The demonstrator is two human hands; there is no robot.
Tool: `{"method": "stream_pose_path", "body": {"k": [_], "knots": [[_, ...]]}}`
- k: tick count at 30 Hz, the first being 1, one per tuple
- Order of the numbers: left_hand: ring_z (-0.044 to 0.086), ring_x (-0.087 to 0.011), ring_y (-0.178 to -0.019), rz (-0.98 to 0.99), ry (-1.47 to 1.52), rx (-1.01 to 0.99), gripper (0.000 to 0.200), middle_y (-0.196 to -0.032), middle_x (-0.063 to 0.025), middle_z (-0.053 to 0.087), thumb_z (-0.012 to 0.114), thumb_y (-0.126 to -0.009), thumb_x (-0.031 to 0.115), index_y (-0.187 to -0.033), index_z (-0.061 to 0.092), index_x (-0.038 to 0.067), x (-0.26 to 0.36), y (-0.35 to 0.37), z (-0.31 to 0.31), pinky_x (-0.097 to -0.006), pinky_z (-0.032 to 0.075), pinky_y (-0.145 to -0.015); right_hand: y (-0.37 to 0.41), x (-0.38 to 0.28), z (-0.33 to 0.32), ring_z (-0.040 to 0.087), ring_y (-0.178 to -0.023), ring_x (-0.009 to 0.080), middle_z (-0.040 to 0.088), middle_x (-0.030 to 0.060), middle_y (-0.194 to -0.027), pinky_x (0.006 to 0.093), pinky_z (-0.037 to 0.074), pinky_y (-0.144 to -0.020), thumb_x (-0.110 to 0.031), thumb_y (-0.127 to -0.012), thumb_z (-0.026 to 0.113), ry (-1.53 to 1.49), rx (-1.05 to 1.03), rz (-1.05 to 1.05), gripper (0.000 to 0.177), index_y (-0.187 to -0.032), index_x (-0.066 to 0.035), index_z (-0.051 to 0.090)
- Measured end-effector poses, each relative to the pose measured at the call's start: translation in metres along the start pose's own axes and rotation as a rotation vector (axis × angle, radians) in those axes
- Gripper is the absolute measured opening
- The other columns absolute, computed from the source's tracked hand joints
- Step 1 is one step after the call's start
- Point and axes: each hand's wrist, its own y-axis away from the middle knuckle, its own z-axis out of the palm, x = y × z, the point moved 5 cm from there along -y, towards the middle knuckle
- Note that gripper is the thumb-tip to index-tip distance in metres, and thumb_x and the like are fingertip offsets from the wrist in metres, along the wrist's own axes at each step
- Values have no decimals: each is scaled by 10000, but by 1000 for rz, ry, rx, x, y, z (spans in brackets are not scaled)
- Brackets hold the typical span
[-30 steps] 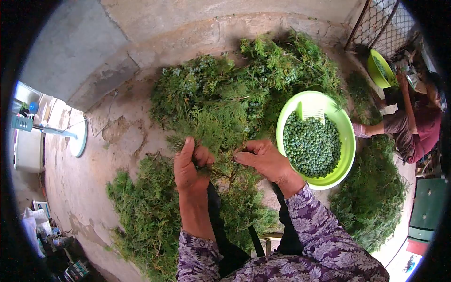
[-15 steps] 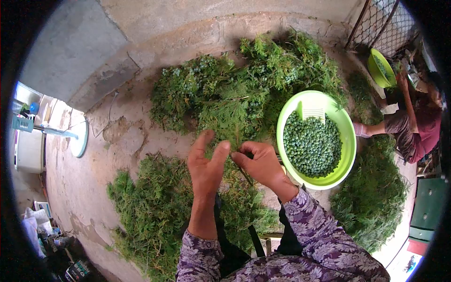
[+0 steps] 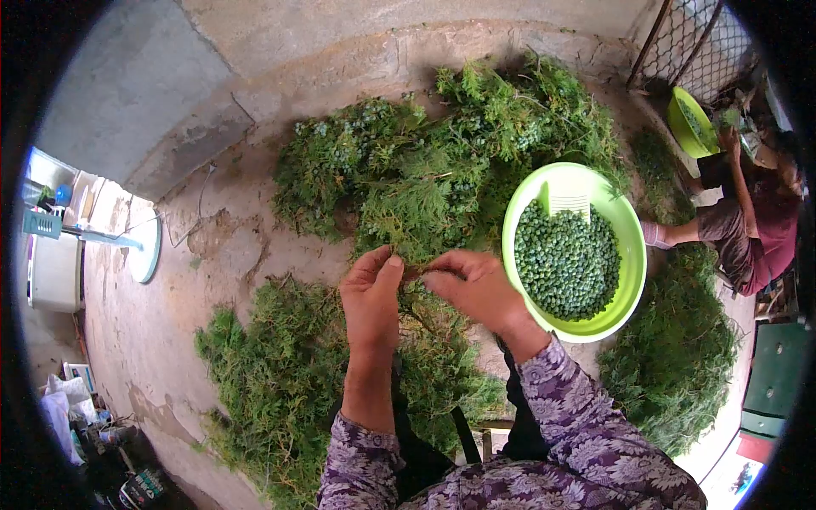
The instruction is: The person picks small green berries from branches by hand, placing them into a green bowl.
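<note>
My left hand (image 3: 371, 293) and my right hand (image 3: 476, 287) are close together in the middle of the view, each with thumb and fingers pinched on a green sprig (image 3: 411, 252) between them. Beyond them lies a heap of leafy branches (image 3: 442, 170) with pale green berries. Just right of my right hand stands a light green basin (image 3: 630, 280), partly filled with small round green berries (image 3: 565, 263).
Cut greenery (image 3: 272, 374) lies at the lower left, with another pile (image 3: 671, 357) at the right. A co-worker (image 3: 769, 212) sits at the far right beside a second green basin (image 3: 680, 136). A fan (image 3: 144, 246) stands at the left.
My left hand's fingers have closed from spread to a pinch on the sprig. The sprig between my hands has tipped lower. The basin has not moved.
</note>
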Motion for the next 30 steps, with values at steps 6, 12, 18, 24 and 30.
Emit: {"method": "stream_pose_path", "body": {"k": [6, 12, 18, 24, 30], "knots": [[544, -104, -642, -60, -6, -79, 156, -778, -48, 578, 523, -812, 60, -910, 542, -60, -3, 3, 8, -232, 455, -583, 1, 4, -17, 430, -531, 24, 546, -27, -710, 161, 327, -440, -87, -795, 566, -637, 91, 248, 183, -967, -28, 575], [528, -85, -606, -6, -189, -108, 148, -714, -31, 561, 525, -814, 61, -895, 544, -62, -1, 8, 15, -218, 440, -558, -2, -2, -13, 458, -562, 27, 563, -27, -779, 157, 361, -465, -71, -766, 602, -469, 46, 160, 242, -1001, -28, 562], [504, -69, -595, 95, -400, -189, 99, -674, -18, 551, 532, -807, 54, -848, 556, -33, 0, 10, 18, -210, 410, -543, 0, -6, -17, 445, -544, 14, 548, -27, -737, 152, 346, -452, -93, -737, 644, -402, 33, 176, 204, -918, -34, 571], [491, -80, -579, 19, -398, -244, 87, -643, -25, 536, 541, -794, 75, -811, 552, -9, 0, 12, 18, -221, 390, -542, 2, -2, -13, 407, -469, 27, 489, -23, -610, 166, 300, -404, -135, -771, 602, -500, -54, 276, 135, -854, -56, 529], [436, -115, -535, -178, 65, -409, 108, -588, -11, 472, 533, -784, 132, -764, 525, 27, 6, 19, 27, -276, 380, -539, 5, 4, -10, 383, -434, 71, 468, 14, -604, 185, 259, -374, -115, -740, 552, -1284, -166, 460, 94, -767, -34, 511]]}}
